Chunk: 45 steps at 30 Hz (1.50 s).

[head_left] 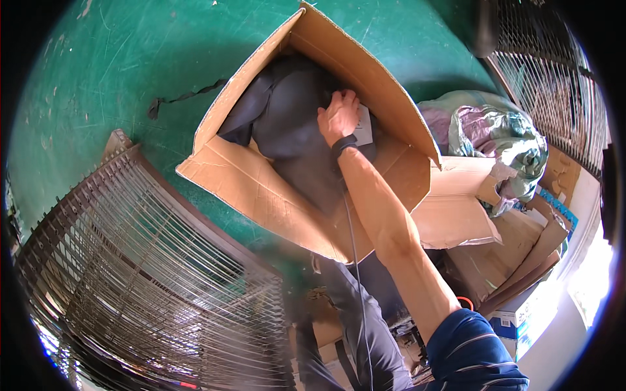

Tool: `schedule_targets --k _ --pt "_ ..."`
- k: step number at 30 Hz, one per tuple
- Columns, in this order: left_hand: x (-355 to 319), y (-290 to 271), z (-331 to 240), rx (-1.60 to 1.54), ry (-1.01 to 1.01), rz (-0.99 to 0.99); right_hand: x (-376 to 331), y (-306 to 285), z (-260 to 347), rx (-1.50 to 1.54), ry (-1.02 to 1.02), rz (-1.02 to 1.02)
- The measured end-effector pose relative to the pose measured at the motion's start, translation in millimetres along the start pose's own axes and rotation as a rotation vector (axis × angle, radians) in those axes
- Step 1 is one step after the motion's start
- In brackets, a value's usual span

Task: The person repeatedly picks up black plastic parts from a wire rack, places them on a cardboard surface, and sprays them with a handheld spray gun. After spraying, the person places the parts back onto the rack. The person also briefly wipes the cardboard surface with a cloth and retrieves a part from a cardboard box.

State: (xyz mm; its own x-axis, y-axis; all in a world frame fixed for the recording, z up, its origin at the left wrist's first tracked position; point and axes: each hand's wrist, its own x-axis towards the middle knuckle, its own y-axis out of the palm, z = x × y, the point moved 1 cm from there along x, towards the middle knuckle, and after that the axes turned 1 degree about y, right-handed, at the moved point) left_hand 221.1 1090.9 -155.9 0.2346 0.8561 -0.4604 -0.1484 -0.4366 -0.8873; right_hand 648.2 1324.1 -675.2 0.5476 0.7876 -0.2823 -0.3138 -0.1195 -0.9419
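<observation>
My right hand [340,116] reaches down into an open cardboard box [241,189] in the middle of the head view. Its fingers are curled closed on a smooth dark grey cloth [287,111], though the fingertips are partly hidden. The cloth lies bunched in the box and spreads over its near inner side. Beside the hand, against the right inner wall, shows part of a white card or label [365,124]. A dark band circles my right wrist, and a thin cord hangs down from near it. My left hand does not appear.
Metal wire racks stand at the lower left [163,260] and upper right [548,85]. To the right lie a crumpled shiny bag [499,140], a cardboard flap [456,208] and more cartons [502,254]. A dark strap [189,94] trails across the green floor [130,58].
</observation>
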Motion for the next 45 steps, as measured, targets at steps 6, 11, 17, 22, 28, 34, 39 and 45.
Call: schedule_targets --k 6,11,17,22,28,34,39,45 --pt "2.5 -1.7 0.5 -0.032 -0.001 -0.004 9.4 19.0 -5.5 0.260 0.132 0.077" --pt "-2.5 1.7 6.4 -0.036 0.014 -0.004 37.1 18.3 -29.3 0.551 0.149 0.253" --pt "10.2 -13.1 -4.7 0.008 0.005 -0.048 -41.4 -60.4 22.8 1.227 0.050 0.449" --pt "-0.5 -20.0 -4.7 -0.011 0.018 -0.057 -151.6 -204.9 53.5 1.161 0.006 0.420" --pt "-7.1 -31.8 -4.4 -0.147 0.052 -0.096 -272.8 -372.3 48.4 0.902 0.008 0.557" --pt "-22.8 -44.2 0.9 -0.203 0.190 -0.254 -410.9 -476.4 44.6 0.836 -0.071 0.560" --pt "-51.7 -47.0 10.2 -0.285 0.289 -0.318 -549.2 -542.7 28.5 0.912 -0.164 0.490" --pt "-95.2 -64.5 36.2 -0.547 0.427 -0.400 -733.4 -629.9 11.1 0.746 -0.308 0.220"
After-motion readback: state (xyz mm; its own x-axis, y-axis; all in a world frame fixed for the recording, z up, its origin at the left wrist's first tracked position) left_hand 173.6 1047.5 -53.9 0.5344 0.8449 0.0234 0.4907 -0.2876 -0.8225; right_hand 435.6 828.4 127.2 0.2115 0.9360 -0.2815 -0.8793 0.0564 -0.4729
